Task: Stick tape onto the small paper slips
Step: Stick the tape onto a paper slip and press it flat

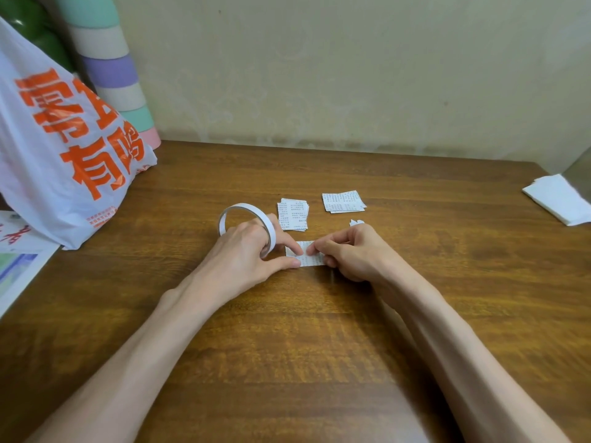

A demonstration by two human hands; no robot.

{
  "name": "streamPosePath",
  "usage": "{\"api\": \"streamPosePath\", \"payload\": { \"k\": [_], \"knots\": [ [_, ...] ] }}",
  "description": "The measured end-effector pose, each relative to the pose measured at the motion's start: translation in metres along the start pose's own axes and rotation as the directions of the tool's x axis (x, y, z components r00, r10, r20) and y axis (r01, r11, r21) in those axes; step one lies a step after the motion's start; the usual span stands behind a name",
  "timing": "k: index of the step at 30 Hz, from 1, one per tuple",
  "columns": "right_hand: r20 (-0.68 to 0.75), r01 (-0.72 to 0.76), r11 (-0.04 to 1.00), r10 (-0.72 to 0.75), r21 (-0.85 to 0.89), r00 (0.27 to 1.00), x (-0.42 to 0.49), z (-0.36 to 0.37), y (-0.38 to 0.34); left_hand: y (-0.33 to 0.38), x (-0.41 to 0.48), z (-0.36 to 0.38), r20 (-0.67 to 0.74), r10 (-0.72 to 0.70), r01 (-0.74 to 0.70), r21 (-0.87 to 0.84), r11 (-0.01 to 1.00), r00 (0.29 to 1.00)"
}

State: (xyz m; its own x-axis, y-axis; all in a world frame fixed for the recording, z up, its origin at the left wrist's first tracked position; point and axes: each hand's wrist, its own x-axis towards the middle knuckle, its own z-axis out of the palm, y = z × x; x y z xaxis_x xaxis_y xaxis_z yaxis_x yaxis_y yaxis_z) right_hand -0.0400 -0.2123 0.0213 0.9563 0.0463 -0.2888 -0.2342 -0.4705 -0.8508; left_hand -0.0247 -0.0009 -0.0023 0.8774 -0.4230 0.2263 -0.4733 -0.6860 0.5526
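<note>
While the left hand (pixel 246 254) is carrying the tape roll (pixel 248 223) looped around its fingers, its thumb and forefinger are pressing down the left end of a small paper slip (pixel 307 255) lying flat on the wooden table (pixel 319 330). The right hand (pixel 348 251) is pinching the slip's right part, its grip closed on the paper. Two stacks of printed slips (pixel 293 213) are lying just beyond the hands, and a white plastic bag (pixel 60 148) is standing at the far left.
</note>
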Motion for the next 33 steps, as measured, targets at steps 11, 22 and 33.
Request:
{"api": "streamPosePath", "payload": {
  "k": [11,22,33],
  "knots": [
    [0.005,-0.017,1.000,0.017,0.024,1.000,0.0000,0.0007,-0.0013,-0.0036,0.0000,0.0035,-0.060,0.085,-0.083,0.026,0.996,0.995],
    [0.003,-0.019,0.999,0.019,0.032,1.000,-0.0007,0.0008,-0.0009,-0.0012,0.0018,0.0068,-0.074,0.030,-0.031,-0.013,0.999,0.997],
    [-0.001,-0.024,0.999,0.024,0.027,1.000,0.0009,0.0010,-0.0018,0.0016,0.0012,0.0063,-0.074,0.014,-0.011,0.031,0.999,0.997]
  ]
}}
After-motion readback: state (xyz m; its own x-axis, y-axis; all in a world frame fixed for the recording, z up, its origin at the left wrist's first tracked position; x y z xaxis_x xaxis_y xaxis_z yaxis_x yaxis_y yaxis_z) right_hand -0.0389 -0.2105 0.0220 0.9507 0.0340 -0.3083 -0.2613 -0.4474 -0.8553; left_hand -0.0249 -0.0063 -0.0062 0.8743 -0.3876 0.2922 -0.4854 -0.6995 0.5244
